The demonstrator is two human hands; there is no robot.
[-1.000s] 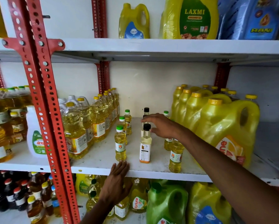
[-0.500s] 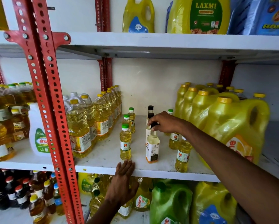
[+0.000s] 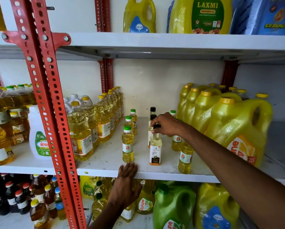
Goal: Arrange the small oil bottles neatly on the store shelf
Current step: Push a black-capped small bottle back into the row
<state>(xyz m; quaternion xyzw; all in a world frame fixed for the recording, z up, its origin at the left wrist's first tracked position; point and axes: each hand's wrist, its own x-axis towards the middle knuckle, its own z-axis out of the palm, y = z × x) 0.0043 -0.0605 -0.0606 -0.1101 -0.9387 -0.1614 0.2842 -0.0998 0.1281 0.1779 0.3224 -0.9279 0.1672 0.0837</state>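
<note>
Small oil bottles stand on the white middle shelf in three rough rows. On the left is a row of three green-capped yellow bottles. In the middle are black-capped bottles; the front one, a pale bottle with a white label, has my right hand closed over its cap. To the right, under my forearm, stand more small yellow bottles. My left hand lies flat with spread fingers on the shelf's front edge, holding nothing.
Large yellow jugs crowd the right of the shelf; tall clear oil bottles fill the left. A red perforated upright stands in front left. Jugs sit on the shelf above, and more bottles and a green jug below.
My right hand moved from hovering over the bottles down onto the front black-capped bottle's cap and closed on it. The left hand stayed on the shelf edge.
</note>
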